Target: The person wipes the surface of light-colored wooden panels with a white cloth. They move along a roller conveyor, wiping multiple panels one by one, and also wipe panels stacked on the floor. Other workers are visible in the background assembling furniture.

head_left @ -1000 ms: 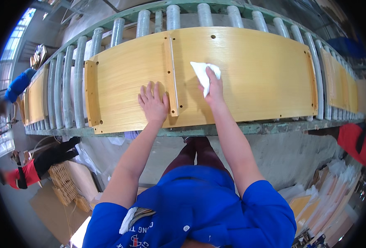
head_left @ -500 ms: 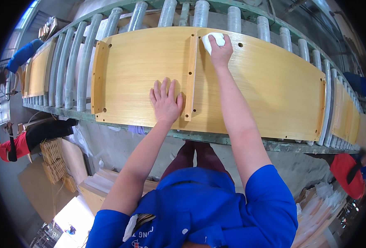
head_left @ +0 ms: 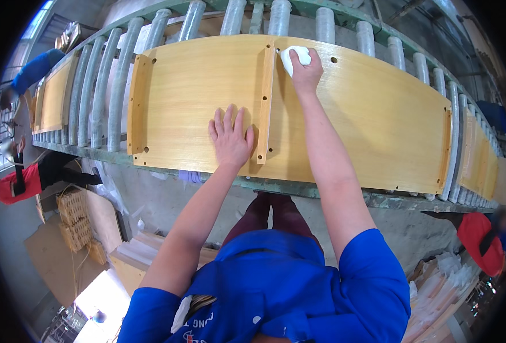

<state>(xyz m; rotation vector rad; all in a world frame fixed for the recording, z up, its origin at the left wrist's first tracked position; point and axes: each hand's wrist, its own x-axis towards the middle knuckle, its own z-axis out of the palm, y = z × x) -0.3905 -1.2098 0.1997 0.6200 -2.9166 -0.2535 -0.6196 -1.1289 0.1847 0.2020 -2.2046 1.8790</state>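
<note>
White cloth (head_left: 303, 54), right hand (head_left: 306, 75) clutching, left hand (head_left: 231, 142) splayed

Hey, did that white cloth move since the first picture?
Yes. The white cloth, in the right hand, has gone forward, toward the far end of the middle wooden strip.

yellow wooden panel (head_left: 288, 126), flat on rollers (head_left: 325, 26), crumpled white cloth (head_left: 298, 55) near its far edge
</note>
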